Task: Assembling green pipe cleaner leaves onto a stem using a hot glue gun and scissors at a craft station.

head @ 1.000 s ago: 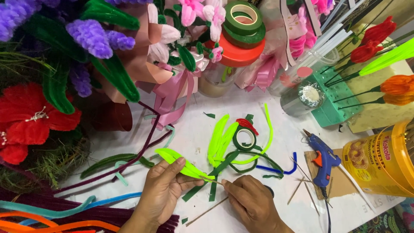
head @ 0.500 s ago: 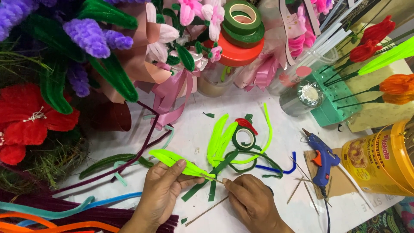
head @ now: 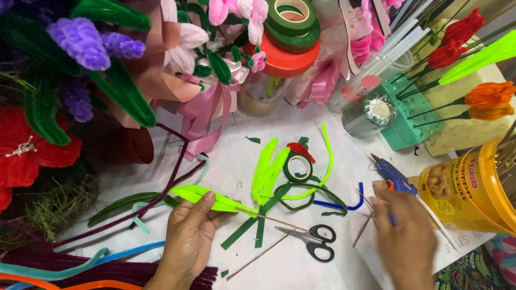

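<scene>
My left hand [head: 188, 236] pinches a neon green fuzzy-wire leaf [head: 207, 197] fixed to a thin wooden stick [head: 277, 221], low over the white table. My right hand [head: 406, 239] is blurred at the right, its fingers at the handle of a blue glue gun [head: 392, 177]; I cannot tell whether it grips the gun. Black-handled scissors [head: 312, 240] lie between my hands. A green tape roll [head: 297, 167], more neon green leaves [head: 269, 169] and dark green tape strips [head: 252, 228] lie just beyond.
Fuzzy-wire flower bouquets [head: 80, 80] crowd the left and back. Stacked tape rolls [head: 290, 37] stand on a jar at the back. A green foam block [head: 414, 121] holds red and orange flowers. A yellow bucket [head: 473, 188] sits at the right edge. Loose fuzzy wires [head: 80, 263] lie bottom left.
My right hand has left the stick and swung right to the glue gun, uncovering the scissors. My left hand still holds the green leaf in about the same spot.
</scene>
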